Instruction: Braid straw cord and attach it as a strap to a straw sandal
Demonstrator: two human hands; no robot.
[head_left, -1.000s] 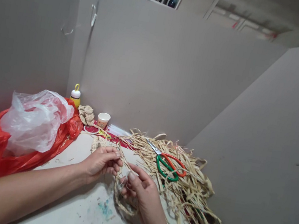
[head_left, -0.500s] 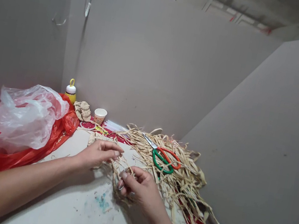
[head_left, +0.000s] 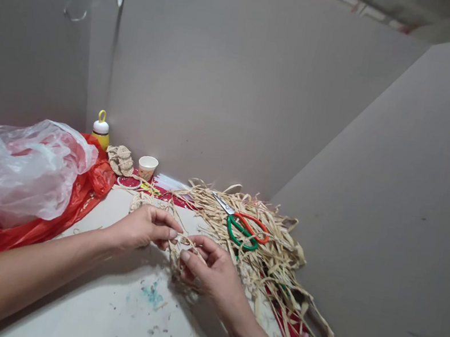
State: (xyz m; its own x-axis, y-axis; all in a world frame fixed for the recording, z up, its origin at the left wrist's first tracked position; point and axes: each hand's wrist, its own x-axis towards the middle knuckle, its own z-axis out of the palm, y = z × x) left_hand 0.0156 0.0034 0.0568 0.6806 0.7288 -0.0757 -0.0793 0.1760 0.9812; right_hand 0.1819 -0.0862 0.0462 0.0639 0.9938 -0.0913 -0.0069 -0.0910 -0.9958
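Between my two hands is a small piece of work made of thin, dry straw-coloured strands [head_left: 175, 253], held just above the white tabletop. My left hand [head_left: 148, 229] pinches strands at its upper left edge between thumb and fingertips. From the right, my right hand [head_left: 208, 264] has its thumb and fingers closed around the other side; its fingers partly hide the work. A woven straw-coloured piece [head_left: 141, 200] lies behind my left hand, partly covered. To the right, scissors [head_left: 243, 227] with one green and one orange handle rest on a heap of dry strands [head_left: 271, 252].
A red plastic bag [head_left: 97, 175] with a clear plastic bag [head_left: 33, 169] on top lies at the left. Along the back stand a yellow bottle [head_left: 101, 132], a crumpled beige bundle [head_left: 120, 160] and a paper cup [head_left: 147, 167]. Grey partitions [head_left: 205, 83] enclose the table [head_left: 106, 298].
My right hand has turned slightly and its fingertips are closer to my left hand at the work. A pale loop seen at the right fingers no longer shows. The view has shifted slightly.
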